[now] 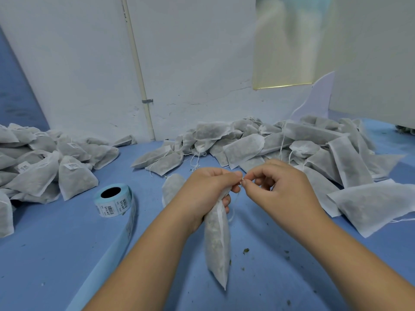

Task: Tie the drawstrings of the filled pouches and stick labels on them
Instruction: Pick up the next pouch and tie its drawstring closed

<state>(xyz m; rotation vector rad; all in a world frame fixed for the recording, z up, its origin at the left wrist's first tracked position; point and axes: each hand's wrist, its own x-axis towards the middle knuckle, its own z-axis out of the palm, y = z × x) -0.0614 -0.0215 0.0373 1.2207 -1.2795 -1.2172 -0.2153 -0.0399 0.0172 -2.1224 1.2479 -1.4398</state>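
A filled white fabric pouch [218, 241] hangs down over the blue table, its neck gripped in my left hand [203, 194]. My right hand [278, 187] pinches the thin white drawstring [242, 181] at the pouch's mouth, fingertips meeting those of the left hand. A loop of string hangs to the right of the pouch. A roll of barcode labels [114, 199] lies on the table to the left, with its blue backing strip trailing toward the front edge.
A heap of pouches with labels [45, 162] sits at the left. A larger heap of unlabelled pouches [292, 147] with loose strings stretches across the back and right. One more pouch [171, 187] lies just behind my left hand. Green crumbs dot the blue table [56, 254].
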